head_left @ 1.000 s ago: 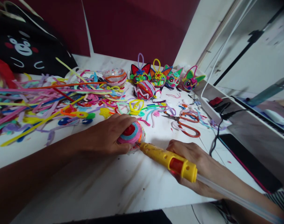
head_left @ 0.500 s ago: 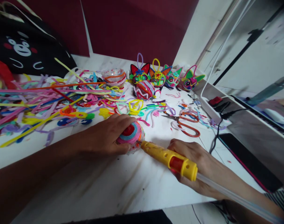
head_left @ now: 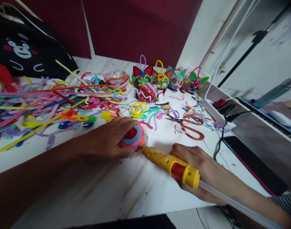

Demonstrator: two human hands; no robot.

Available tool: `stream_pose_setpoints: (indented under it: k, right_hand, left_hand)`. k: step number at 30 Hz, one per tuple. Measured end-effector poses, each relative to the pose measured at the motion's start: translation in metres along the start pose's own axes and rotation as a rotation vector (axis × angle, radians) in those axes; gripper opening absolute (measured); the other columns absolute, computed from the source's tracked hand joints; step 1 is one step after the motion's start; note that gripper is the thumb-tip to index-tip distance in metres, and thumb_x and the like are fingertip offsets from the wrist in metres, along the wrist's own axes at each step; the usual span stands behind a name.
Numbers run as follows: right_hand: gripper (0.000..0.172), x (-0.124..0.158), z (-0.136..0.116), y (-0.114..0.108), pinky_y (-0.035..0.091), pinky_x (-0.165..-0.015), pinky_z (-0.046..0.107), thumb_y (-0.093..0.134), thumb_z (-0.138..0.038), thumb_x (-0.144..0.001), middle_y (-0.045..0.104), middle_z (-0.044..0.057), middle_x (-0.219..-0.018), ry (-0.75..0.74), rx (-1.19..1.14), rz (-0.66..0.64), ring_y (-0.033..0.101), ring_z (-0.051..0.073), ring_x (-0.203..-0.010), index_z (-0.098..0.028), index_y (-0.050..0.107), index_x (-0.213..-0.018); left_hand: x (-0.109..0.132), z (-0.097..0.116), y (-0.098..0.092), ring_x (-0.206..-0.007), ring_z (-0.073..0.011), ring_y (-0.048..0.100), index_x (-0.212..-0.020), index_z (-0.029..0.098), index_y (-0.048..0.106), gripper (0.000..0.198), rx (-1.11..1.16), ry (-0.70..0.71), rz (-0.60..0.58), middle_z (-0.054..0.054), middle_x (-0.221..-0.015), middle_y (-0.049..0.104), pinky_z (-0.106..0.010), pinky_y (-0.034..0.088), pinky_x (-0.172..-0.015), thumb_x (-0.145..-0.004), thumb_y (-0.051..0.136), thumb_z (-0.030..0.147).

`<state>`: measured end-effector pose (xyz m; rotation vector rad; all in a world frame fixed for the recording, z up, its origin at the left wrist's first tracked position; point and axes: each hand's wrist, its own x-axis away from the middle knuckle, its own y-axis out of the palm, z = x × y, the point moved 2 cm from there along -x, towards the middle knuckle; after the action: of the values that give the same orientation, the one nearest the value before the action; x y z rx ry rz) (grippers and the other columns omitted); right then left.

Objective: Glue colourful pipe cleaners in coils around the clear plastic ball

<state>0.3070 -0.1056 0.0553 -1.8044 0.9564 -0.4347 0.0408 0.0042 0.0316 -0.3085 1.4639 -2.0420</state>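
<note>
My left hand [head_left: 109, 136] is wrapped round a small ball [head_left: 138, 135] covered in pink, blue and red coils, held low over the white table. From the right, my right hand [head_left: 193, 162] grips a yellow glue gun [head_left: 169, 162] with a clear glue stick coming out of its rear. The metal nozzle meets the ball's lower right side; whether it touches is hard to tell. Orange-handled scissors [head_left: 193, 127] lie open beyond my right hand.
Loose colourful pipe cleaners [head_left: 40, 108] cover the table's left side. Behind are a decorated bowl [head_left: 117, 79], a striped ball [head_left: 147, 92] and several eared ornaments [head_left: 175, 81]. A black bag [head_left: 23, 47] stands back left; a phone [head_left: 255, 165] lies at the right beside cables.
My right hand and the glue gun have shifted slightly left, with the nozzle a little farther along the ball's lower edge. My left hand has barely moved.
</note>
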Motion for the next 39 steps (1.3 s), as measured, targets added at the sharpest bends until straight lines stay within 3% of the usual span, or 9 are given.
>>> stream_pose_setpoints:
  k: [8,19,39]
  right_hand:
    - [0.009,0.0017,-0.001,-0.0026,0.046,-0.063,0.029,0.061,-0.028,-0.095,0.065,0.004,-0.088,0.031,0.024,0.012,0.063,0.016,-0.071,-0.021,0.058,-0.098]
    - [0.005,0.0,-0.0017,0.001,0.044,-0.064,0.029,0.055,-0.024,-0.098,0.061,0.002,-0.089,-0.032,0.001,-0.002,0.059,0.015,-0.071,-0.019,0.054,-0.1]
    - [0.005,0.0005,-0.0006,0.0031,0.041,-0.062,0.029,0.053,-0.023,-0.099,0.06,0.002,-0.086,-0.04,0.034,0.037,0.057,0.014,-0.068,-0.019,0.054,-0.099]
  left_hand:
    - [0.0002,0.0,-0.0007,-0.123,-0.0378,0.057,-0.141,0.03,0.043,0.064,0.006,-0.024,0.0,-0.013,-0.139,0.059,-0.052,0.047,-0.108,-0.086,0.062,0.057]
    - [0.0,-0.0027,0.0019,-0.125,-0.0386,0.056,-0.142,0.03,0.042,0.065,0.009,-0.008,-0.001,-0.013,-0.141,0.059,-0.055,0.047,-0.108,-0.087,0.062,0.058]
    - [-0.0023,0.0018,-0.0011,-0.116,-0.0357,0.059,-0.139,0.025,0.047,0.061,0.008,-0.016,-0.006,-0.013,-0.133,0.062,-0.049,0.049,-0.1,-0.087,0.062,0.054]
